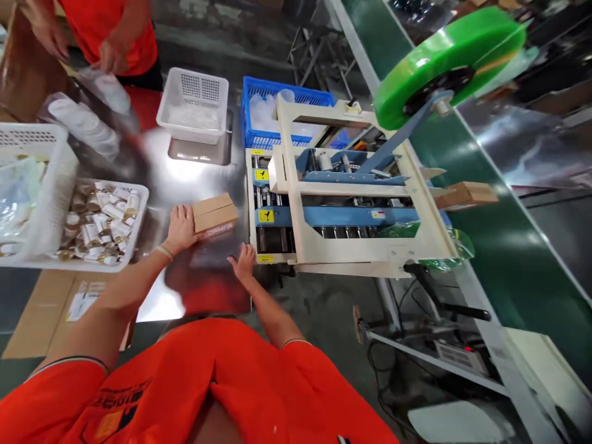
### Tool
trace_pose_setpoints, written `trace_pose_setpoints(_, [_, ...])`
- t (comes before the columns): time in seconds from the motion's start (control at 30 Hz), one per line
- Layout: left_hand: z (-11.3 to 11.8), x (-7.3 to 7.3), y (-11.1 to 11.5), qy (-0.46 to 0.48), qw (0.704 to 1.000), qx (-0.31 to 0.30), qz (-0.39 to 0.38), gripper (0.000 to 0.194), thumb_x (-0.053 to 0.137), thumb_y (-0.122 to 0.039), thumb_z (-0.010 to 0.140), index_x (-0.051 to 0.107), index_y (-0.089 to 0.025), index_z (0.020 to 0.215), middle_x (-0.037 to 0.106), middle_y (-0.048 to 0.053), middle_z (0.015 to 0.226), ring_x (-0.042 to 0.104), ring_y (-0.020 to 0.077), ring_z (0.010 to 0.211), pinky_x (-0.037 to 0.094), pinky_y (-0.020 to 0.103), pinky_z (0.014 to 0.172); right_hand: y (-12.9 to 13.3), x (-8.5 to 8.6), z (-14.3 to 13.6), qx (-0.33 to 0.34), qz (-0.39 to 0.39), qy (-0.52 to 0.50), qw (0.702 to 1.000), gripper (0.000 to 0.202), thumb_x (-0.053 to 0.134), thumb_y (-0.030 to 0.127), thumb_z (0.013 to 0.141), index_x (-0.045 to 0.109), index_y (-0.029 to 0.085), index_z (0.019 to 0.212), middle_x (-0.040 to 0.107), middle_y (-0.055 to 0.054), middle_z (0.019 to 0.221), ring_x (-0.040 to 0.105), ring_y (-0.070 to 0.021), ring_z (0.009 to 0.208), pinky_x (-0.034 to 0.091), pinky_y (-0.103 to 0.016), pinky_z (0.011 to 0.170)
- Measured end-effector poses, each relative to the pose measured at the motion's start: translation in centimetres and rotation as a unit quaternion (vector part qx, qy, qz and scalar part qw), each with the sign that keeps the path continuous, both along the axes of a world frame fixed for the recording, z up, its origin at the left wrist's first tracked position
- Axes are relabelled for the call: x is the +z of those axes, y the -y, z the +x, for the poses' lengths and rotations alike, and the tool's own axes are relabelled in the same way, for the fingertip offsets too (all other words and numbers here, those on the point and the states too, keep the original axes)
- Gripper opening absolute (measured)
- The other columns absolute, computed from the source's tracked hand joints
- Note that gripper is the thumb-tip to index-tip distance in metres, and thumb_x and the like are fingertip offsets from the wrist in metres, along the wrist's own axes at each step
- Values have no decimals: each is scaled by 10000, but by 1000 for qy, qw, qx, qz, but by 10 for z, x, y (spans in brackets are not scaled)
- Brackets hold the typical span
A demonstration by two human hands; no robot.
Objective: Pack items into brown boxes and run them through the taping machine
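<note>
Box lies short of the machine, long axis towards it. My left grip, nearer, touches its far end; pinching, cannot tell. Right grip: spread, beside the machine.

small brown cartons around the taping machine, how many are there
2: one carton at the left hand on the metal table, another carton at the machine's far end. More may be hidden inside.

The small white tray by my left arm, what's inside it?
The tray holds heaped small bottles, many showing white; whatever lies beneath the top ones is covered.
</note>
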State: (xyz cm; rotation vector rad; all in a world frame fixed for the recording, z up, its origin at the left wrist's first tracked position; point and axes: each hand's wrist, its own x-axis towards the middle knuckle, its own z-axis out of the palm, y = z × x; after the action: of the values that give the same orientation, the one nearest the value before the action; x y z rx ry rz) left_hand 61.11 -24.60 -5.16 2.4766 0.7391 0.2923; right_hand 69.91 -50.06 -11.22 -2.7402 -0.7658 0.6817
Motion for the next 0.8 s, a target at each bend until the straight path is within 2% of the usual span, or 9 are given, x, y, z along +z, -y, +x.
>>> trace_pose_setpoints(0.1, [61,-2,-26,28,999,-20,-17,1092,865,-761,680,601,-4,1421,566,406,1468,414,658,1482,260,760,1275,11,-20,-6,14,-12,-5,1000,597,615,444,1098,585,136,1608,518,-300,1680,498,-454,1554,428,-627,1268])
trace_pose_setpoints(0.23, [141,-15,-35,76,995,-51,-42,1094,894,-748,701,581,40,1393,552,415,1470,354,644,1544,192,770,1311,11,-35,-3,26,-14,-11,1000,593,552,481,1115,593,174,1620,495,-271,1719,475,-472,1572,414,-682,1260])
trace_pose_setpoints(0.4, [254,-16,18,125,974,-143,-123,1142,1014,-626,622,584,84,1407,446,483,1582,226,691,1625,101,804,1325,16,-44,-1,41,-32,4,999,592,518,514,1103,631,197,1590,536,-269,1680,528,-497,1523,453,-716,1212])
trace_pose_setpoints(0.5, [287,-8,57,174,956,-167,-168,1251,982,-644,687,462,66,1576,221,482,1733,87,671,1681,159,804,1332,19,-49,1,45,3,36,998,519,529,447,1081,671,213,1522,609,-279,1576,574,-505,1458,475,-735,1171])
trace_pose_setpoints(0.57, [269,-7,76,198,955,-150,-163,1256,997,-562,703,404,-10,1663,173,397,1799,64,580,1727,189,709,1389,20,-50,2,41,34,54,997,479,546,410,1061,695,200,1464,628,-296,1519,580,-499,1435,485,-722,1159])
trace_pose_setpoints(0.63, [210,-12,88,234,953,-123,-151,1000,864,-504,883,412,-113,1685,299,291,1791,178,458,1744,243,641,1407,22,-50,3,34,54,66,996,458,562,390,1043,707,177,1421,624,-315,1503,577,-496,1419,488,-719,1148])
trace_pose_setpoints(0.7, [115,-20,92,289,945,-73,-137,622,625,-444,1055,512,-180,1606,507,232,1657,424,383,1637,374,633,1350,24,-46,3,29,58,72,995,450,564,370,1033,712,146,1393,613,-340,1511,567,-506,1419,479,-736,1144])
trace_pose_setpoints(0.73, [58,-23,90,290,948,-20,-128,504,590,-444,1068,595,-198,1507,602,218,1544,537,379,1525,429,642,1303,24,-43,1,29,55,74,995,444,558,354,1031,715,132,1382,610,-355,1510,566,-513,1421,473,-748,1142])
trace_pose_setpoints(0.8, [-62,-26,77,243,951,159,-109,339,655,-465,1018,699,-213,1240,714,180,1262,655,378,1280,488,658,1226,19,-35,-5,48,54,74,995,437,525,325,1041,716,117,1376,620,-368,1490,579,-512,1418,469,-747,1147])
